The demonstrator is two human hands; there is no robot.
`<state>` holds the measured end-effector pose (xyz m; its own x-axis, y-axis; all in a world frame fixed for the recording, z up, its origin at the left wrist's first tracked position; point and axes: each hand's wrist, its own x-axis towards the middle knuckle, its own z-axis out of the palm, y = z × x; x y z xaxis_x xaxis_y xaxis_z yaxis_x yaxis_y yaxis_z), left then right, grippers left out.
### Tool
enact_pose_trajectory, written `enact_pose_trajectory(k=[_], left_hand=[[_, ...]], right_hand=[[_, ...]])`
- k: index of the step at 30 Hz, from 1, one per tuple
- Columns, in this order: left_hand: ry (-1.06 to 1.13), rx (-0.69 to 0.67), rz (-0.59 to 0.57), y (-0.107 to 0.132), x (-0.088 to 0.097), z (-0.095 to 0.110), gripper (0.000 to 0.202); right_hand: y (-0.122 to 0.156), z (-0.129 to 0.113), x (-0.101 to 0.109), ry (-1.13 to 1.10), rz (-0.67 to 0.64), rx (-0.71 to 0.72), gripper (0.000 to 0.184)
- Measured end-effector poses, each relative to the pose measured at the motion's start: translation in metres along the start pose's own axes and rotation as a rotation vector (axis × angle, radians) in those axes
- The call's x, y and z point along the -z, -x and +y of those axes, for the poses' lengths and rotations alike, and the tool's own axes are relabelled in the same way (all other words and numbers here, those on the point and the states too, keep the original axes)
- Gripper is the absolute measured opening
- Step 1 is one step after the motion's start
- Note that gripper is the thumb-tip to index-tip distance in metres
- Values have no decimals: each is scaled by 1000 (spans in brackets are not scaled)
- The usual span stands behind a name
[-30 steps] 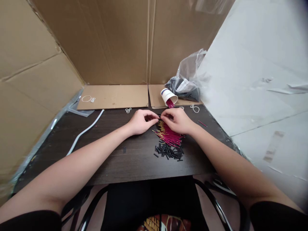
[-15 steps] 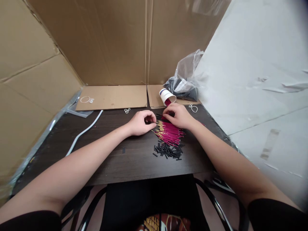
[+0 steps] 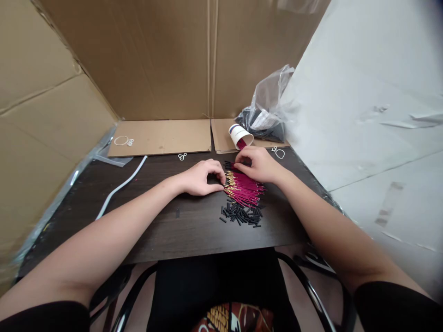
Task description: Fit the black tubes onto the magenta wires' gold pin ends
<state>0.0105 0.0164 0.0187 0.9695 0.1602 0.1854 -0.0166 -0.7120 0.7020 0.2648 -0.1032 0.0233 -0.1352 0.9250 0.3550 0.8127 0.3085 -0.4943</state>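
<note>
A fanned pile of thin magenta wires (image 3: 247,189) with gold-coloured tips on their left ends lies on the dark table. My left hand (image 3: 202,179) is at those gold tips, thumb and forefinger curved and slightly apart. Just beyond the pile, my right hand (image 3: 259,163) pinches thumb and fingertips together at a magenta wire, close to a few wires with black sleeved ends (image 3: 228,164). The pinched wire is mostly hidden by the fingers. On the near side of the pile lies a heap of short black tubes (image 3: 241,214).
A white paper cup (image 3: 238,134) lies tipped over with magenta wires inside. Behind it rests a clear plastic bag (image 3: 268,122) of black pieces. Cardboard walls and a white panel enclose the table. White rubber bands (image 3: 182,157) and a pale tube (image 3: 121,186) lie around.
My left thumb and forefinger have parted a little at the gold tips and shifted slightly nearer to me. My right hand stays in nearly the same place. The view tilts slightly.
</note>
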Motion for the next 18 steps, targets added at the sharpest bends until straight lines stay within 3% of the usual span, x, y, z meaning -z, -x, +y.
enact_pose_trajectory(k=[12, 18], left_hand=[[107, 56, 54, -3, -3, -3, 18], [238, 120, 149, -4, 1, -4, 23]], right_hand=[[1, -25, 8, -70, -96, 12, 14], [4, -33, 19, -313, -343, -6, 19]])
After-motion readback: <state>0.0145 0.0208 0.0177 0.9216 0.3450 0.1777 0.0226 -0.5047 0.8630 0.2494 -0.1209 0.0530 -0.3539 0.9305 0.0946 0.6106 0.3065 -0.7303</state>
